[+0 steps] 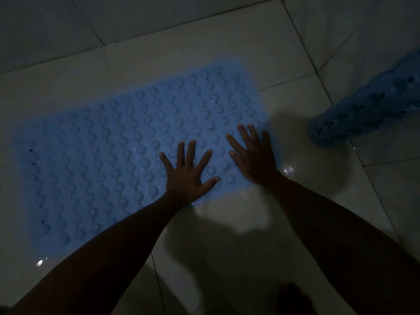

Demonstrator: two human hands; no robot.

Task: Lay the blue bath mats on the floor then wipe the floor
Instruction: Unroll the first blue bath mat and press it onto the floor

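A blue bath mat (pixel 118 151) studded with round bumps lies flat on the pale tiled floor (pixel 238 223), slanting from lower left to upper right. My left hand (pixel 187 171) presses on its near right part with fingers spread and straight. My right hand (pixel 254 155) lies flat on the mat's right end, fingers spread too. A second blue mat (pixel 368 101), rolled up, leans at the right edge of the view.
The floor tiles look wet and shiny, with glints near the mat's corners. A tiled wall (pixel 68 23) rises behind the mat and another at the right. A foot (pixel 293 298) shows dimly at the bottom. The room is dim.
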